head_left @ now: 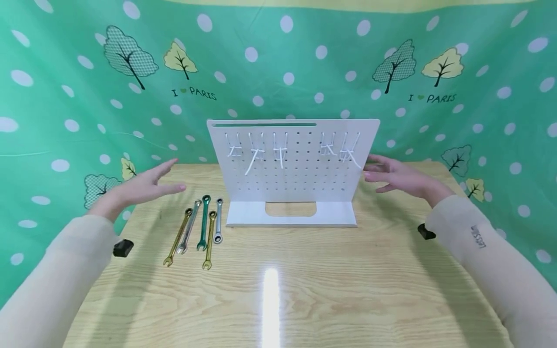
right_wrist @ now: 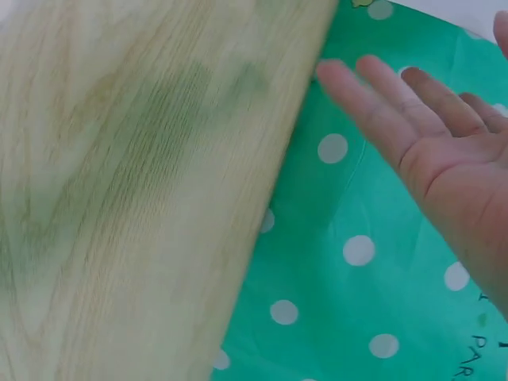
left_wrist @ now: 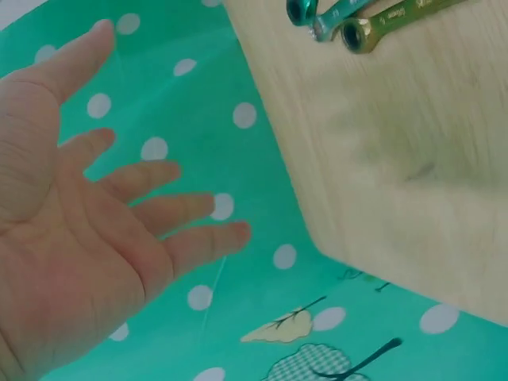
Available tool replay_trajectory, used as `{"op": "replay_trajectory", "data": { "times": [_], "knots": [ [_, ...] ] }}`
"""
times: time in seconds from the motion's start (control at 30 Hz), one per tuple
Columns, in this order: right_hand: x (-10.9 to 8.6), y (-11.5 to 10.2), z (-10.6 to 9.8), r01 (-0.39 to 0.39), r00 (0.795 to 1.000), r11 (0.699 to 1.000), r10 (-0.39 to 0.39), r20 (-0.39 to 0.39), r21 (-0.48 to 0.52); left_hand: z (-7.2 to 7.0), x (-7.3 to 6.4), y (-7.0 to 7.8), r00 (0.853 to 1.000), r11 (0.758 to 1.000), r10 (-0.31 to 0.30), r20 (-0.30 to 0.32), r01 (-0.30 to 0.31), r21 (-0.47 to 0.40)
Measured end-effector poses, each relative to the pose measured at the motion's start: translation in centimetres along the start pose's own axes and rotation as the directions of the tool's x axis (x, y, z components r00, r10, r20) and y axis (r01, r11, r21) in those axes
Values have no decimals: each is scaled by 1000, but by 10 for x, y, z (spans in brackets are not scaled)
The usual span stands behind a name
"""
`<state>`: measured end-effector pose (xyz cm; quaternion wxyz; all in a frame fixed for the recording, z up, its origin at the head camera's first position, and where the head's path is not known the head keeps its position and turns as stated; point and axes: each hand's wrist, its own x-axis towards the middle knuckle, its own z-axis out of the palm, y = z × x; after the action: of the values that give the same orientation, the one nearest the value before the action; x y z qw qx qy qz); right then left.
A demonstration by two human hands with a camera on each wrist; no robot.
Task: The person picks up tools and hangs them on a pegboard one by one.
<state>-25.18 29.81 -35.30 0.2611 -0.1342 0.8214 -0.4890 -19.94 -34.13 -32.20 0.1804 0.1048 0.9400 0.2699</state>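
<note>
In the head view my left hand (head_left: 145, 186) is raised above the table's left side, up and left of several wrenches. Its fingers are spread and hold nothing, as the left wrist view also shows. The wrenches lie side by side: a gold wrench (head_left: 178, 237), a silver wrench (head_left: 189, 227), a green wrench (head_left: 204, 222), another gold wrench (head_left: 210, 240) and a short silver wrench (head_left: 218, 220). A white pegboard (head_left: 296, 179) with wire hooks stands upright in the middle. My right hand (head_left: 398, 178) hovers beside its right edge, fingers extended and holding nothing; contact cannot be told.
The wood-grain table (head_left: 313, 285) bears a bright strip of reflected light near its front. A green polka-dot cloth (head_left: 287, 53) with printed trees hangs behind it and at both sides. The pegboard's foot (head_left: 248, 220) reaches forward and has a cutout.
</note>
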Motion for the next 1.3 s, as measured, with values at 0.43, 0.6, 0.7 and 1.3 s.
{"op": "replay_trajectory", "data": {
  "times": [0.43,0.6,0.7,1.3],
  "knots": [
    [13,23,15,-54,996,932,25,84,359,39,-7,-29,986,965,-88,138,119,-233],
    [16,28,23,-66,997,897,44,60,436,50,-8,-42,968,921,-151,201,211,-326],
    [19,31,27,-71,997,876,56,45,477,57,-8,-51,960,884,-183,213,255,-391],
    [35,38,45,-163,985,862,170,30,480,79,-6,-60,949,830,-246,197,311,-464]
  ]
}}
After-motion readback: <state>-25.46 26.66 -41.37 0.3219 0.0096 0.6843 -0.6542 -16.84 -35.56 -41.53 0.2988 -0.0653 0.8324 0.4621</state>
